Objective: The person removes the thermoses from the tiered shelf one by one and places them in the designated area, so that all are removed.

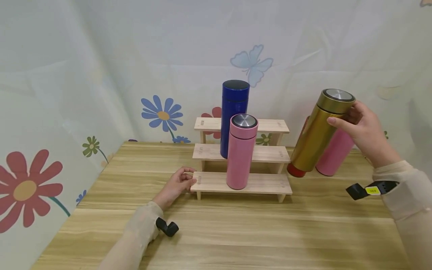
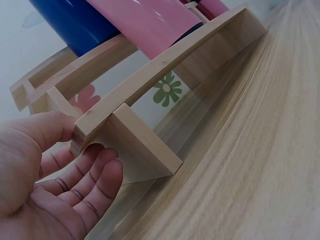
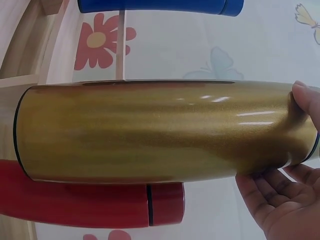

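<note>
My right hand [image 1: 369, 133] grips a gold thermos bottle [image 1: 315, 135] near its lid, holding it tilted to the right of a three-tier wooden stand [image 1: 266, 183]. Behind the gold bottle show a red bottle [image 3: 90, 202], mostly hidden in the head view, and a pink bottle [image 1: 334, 153]. My left hand [image 1: 177, 187] pinches the left end of the stand's lowest step, thumb on top and fingers curled beneath. On that step stands another pink thermos bottle [image 1: 240, 157], upright. A blue thermos bottle [image 1: 233, 108] stands upright on the middle step, partly covered by the pink one.
The stand rests on a wood-grain table [image 1: 236, 232] before a pale curtain [image 1: 189, 45] printed with flowers and a butterfly. A black wrist camera sits on each sleeve [image 1: 143, 225].
</note>
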The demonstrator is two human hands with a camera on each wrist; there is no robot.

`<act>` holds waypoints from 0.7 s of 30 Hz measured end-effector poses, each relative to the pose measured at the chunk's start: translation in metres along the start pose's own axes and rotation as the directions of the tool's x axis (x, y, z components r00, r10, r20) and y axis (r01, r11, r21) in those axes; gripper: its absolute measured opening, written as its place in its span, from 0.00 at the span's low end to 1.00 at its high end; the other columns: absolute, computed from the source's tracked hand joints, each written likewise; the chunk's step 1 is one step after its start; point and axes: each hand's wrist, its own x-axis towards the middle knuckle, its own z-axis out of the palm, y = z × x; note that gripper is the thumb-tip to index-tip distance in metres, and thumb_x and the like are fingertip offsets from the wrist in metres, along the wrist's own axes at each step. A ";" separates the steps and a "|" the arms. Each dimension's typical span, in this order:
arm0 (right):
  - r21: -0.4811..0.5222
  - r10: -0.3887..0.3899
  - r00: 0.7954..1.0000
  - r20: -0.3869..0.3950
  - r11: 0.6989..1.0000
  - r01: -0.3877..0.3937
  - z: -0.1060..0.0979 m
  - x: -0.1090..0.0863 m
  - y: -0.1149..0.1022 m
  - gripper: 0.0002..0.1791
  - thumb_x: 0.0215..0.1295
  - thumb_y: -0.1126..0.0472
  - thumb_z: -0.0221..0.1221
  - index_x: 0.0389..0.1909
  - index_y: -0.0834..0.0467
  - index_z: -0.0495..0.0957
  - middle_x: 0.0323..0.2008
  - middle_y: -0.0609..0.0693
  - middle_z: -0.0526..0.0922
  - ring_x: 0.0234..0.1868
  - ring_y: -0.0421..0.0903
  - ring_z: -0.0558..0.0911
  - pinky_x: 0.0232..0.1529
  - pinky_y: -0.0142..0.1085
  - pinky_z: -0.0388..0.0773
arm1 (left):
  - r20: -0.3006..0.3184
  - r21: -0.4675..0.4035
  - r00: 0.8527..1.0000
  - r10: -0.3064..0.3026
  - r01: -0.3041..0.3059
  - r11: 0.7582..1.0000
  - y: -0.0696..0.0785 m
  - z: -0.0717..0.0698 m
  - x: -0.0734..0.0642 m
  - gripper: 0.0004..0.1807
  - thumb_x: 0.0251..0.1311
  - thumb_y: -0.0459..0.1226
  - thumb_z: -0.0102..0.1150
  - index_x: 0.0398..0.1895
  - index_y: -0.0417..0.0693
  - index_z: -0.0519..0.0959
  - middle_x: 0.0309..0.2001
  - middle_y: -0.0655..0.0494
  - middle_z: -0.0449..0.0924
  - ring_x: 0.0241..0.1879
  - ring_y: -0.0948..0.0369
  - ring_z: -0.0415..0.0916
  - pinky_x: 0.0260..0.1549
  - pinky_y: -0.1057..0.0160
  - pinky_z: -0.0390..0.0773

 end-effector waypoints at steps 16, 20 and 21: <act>-0.035 0.010 1.000 -0.018 0.999 -0.011 -0.007 -0.011 0.025 0.27 0.65 0.65 0.60 0.63 0.48 0.64 0.43 0.24 0.76 0.43 0.24 0.76 0.42 0.13 0.71 | -0.007 -0.001 1.000 -0.009 0.009 1.000 -0.001 0.000 0.001 0.23 0.66 0.33 0.54 0.61 0.36 0.63 0.35 0.56 0.73 0.27 0.65 0.69 0.31 0.66 0.79; -0.027 0.010 1.000 -0.015 1.000 -0.010 -0.009 -0.014 0.033 0.27 0.64 0.66 0.60 0.61 0.46 0.65 0.43 0.24 0.76 0.43 0.24 0.77 0.41 0.14 0.71 | -0.006 0.000 1.000 -0.010 0.011 1.000 -0.002 0.001 0.002 0.23 0.67 0.33 0.54 0.61 0.36 0.62 0.36 0.56 0.74 0.27 0.65 0.69 0.31 0.67 0.79; -0.018 0.009 1.000 -0.017 1.000 -0.009 -0.009 -0.014 0.036 0.27 0.64 0.67 0.60 0.61 0.46 0.65 0.43 0.24 0.76 0.43 0.24 0.77 0.41 0.14 0.72 | -0.007 0.001 1.000 -0.011 0.011 1.000 -0.002 0.001 0.003 0.23 0.67 0.33 0.54 0.61 0.36 0.62 0.36 0.56 0.74 0.27 0.65 0.69 0.31 0.67 0.79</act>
